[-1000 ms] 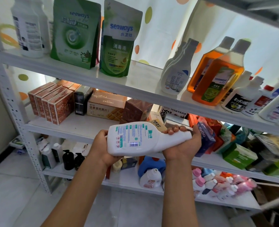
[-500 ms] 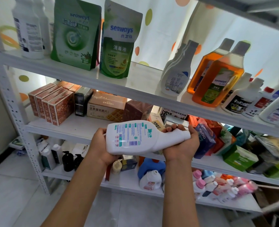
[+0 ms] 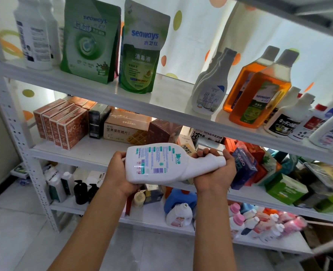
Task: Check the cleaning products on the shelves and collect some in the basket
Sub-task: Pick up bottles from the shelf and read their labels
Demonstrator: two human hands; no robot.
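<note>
Checking a white bottle's (image 3: pixel 173 163) back label

It is being held sideways before the shelves: base gripped by the left hand (image 3: pixel 118 173), neck wrapped by the right hand's fingers (image 3: pixel 204 152), long axis spanning both.

Bottle (image 3: pixel 161 165) sideways before shelves (image 3: pixel 107 90), pouches (image 3: pixel 142 47) upper left, perhaps jugs (image 3: pixel 178 212) below.

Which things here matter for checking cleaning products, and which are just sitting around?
Job: white bottle held sideways in left hand and right hand; green refill pouches; amber disinfectant bottles.
Just there: snack boxes; biscuit carton.
</note>
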